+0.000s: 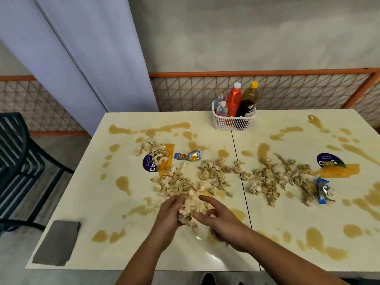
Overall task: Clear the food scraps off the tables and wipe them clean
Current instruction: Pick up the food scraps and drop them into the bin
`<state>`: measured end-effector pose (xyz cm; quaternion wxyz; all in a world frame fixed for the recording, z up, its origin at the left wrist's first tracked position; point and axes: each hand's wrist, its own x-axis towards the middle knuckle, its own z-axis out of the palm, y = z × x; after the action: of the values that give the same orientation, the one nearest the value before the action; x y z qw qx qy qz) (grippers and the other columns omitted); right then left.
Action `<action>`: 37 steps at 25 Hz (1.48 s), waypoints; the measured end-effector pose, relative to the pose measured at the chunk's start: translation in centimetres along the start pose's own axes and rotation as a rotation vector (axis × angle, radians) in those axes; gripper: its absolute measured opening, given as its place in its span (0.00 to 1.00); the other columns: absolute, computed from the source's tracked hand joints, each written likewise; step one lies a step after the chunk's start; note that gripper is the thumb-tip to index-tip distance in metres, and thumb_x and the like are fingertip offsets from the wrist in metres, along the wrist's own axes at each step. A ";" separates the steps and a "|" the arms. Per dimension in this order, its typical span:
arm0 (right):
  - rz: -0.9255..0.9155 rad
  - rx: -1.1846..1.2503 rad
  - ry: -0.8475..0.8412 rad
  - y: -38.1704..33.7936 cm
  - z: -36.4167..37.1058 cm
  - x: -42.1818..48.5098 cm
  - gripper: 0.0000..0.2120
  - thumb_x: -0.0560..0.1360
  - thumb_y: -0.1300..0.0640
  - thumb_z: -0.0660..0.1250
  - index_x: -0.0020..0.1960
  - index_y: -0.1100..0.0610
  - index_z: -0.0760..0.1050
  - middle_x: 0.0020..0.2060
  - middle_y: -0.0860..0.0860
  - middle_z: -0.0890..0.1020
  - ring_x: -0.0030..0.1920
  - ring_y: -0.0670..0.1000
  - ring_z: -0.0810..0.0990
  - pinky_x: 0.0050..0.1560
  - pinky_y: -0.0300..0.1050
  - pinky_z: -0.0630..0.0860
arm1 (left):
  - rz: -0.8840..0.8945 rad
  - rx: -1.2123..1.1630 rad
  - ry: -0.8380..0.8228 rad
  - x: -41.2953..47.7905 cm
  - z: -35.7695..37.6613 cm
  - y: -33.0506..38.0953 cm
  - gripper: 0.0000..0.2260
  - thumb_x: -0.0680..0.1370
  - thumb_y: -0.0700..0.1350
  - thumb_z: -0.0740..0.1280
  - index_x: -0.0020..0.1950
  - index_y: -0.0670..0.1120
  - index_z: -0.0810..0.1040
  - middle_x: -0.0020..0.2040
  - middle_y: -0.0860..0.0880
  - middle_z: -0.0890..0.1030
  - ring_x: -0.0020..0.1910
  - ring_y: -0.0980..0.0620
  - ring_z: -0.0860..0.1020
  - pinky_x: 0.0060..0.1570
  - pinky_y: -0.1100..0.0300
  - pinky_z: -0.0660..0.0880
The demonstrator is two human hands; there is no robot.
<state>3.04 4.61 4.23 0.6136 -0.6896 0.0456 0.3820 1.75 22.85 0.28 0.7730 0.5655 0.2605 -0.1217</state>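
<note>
Two cream tables stand side by side, the left table (86, 198) and the right table (298, 243), both splashed with brown liquid. Crumpled beige food scraps (213, 173) lie in a band across both. My left hand (167, 217) is curled around a clump of scraps (190, 212) near the front of the left table. My right hand (223, 221) rests beside the same clump with fingers spread, touching its right side. A grey cloth (56, 242) lies flat at the left table's front left corner.
A white basket (233, 122) with several bottles stands at the back across the seam. A blue-yellow snack wrapper (187, 156) and a blue wrapper (323, 191) lie among the scraps. Purple round stickers (149, 164) and orange tape (339, 171) mark both tables. A dark chair (18, 161) stands left.
</note>
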 end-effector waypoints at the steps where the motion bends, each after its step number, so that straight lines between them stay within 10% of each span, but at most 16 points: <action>1: -0.023 -0.008 0.002 0.0 0.3 -0.1 0.26 0.74 0.44 0.76 0.69 0.37 0.71 0.49 0.52 0.80 0.25 0.48 0.67 0.26 0.39 0.65 | -0.013 -0.013 -0.031 -0.3 0.8 -0.4 0.15 0.82 0.50 0.63 0.58 0.40 0.80 0.53 0.38 0.84 0.53 0.38 0.83 0.54 0.42 0.78; 7: -0.119 -0.071 0.194 1.5 -0.4 -0.4 0.04 0.79 0.55 0.70 0.51 0.54 0.82 0.31 0.45 0.82 0.22 0.43 0.67 0.23 0.37 0.64 | 0.019 -0.066 -0.066 -1.7 1.1 -1.0 0.13 0.76 0.49 0.70 0.52 0.40 0.82 0.45 0.40 0.82 0.41 0.43 0.81 0.43 0.51 0.77; 22: -0.015 0.043 0.089 1.4 -1.5 1.1 0.30 0.74 0.48 0.76 0.70 0.38 0.65 0.53 0.47 0.83 0.26 0.50 0.69 0.27 0.42 0.65 | -0.011 0.128 0.286 -1.5 -2.5 -2.1 0.16 0.83 0.54 0.61 0.51 0.43 0.81 0.36 0.44 0.79 0.26 0.51 0.69 0.27 0.60 0.64; 26: 0.211 0.475 0.161 2.9 -2.7 1.2 0.17 0.76 0.58 0.71 0.63 0.56 0.73 0.41 0.57 0.81 0.25 0.47 0.63 0.21 0.38 0.59 | -0.241 -0.353 0.212 -1.8 -2.6 -2.9 0.17 0.83 0.55 0.61 0.50 0.41 0.76 0.31 0.49 0.68 0.22 0.55 0.61 0.22 0.65 0.56; 31: 0.324 1.112 0.160 6.9 -4.6 -2.3 0.18 0.67 0.74 0.67 0.55 0.64 0.71 0.43 0.60 0.74 0.24 0.48 0.66 0.18 0.37 0.66 | -0.221 -0.802 0.101 -2.9 -0.7 -3.1 0.02 0.77 0.39 0.61 0.47 0.42 0.72 0.33 0.48 0.68 0.27 0.50 0.70 0.26 0.59 0.74; 35: 0.345 1.358 0.308 10.5 -6.7 -3.8 0.13 0.83 0.70 0.55 0.66 0.69 0.66 0.71 0.65 0.69 0.58 0.62 0.79 0.44 0.47 0.85 | -0.243 -0.882 0.112 -3.5 3.3 -3.4 0.09 0.84 0.36 0.56 0.60 0.38 0.73 0.54 0.41 0.79 0.39 0.50 0.85 0.41 0.52 0.83; 37: 0.394 1.399 0.282 11.6 -7.1 -4.8 0.13 0.87 0.60 0.51 0.67 0.64 0.66 0.69 0.65 0.74 0.60 0.65 0.81 0.58 0.58 0.82 | -0.265 -0.820 0.070 -3.9 5.7 -4.0 0.11 0.85 0.44 0.57 0.62 0.41 0.74 0.59 0.44 0.79 0.47 0.50 0.85 0.47 0.43 0.82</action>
<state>-3.15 -6.46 -2.65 0.8182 -0.1588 0.4796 0.2746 -1.87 15.83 0.43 0.9020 0.1770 0.3839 -0.0873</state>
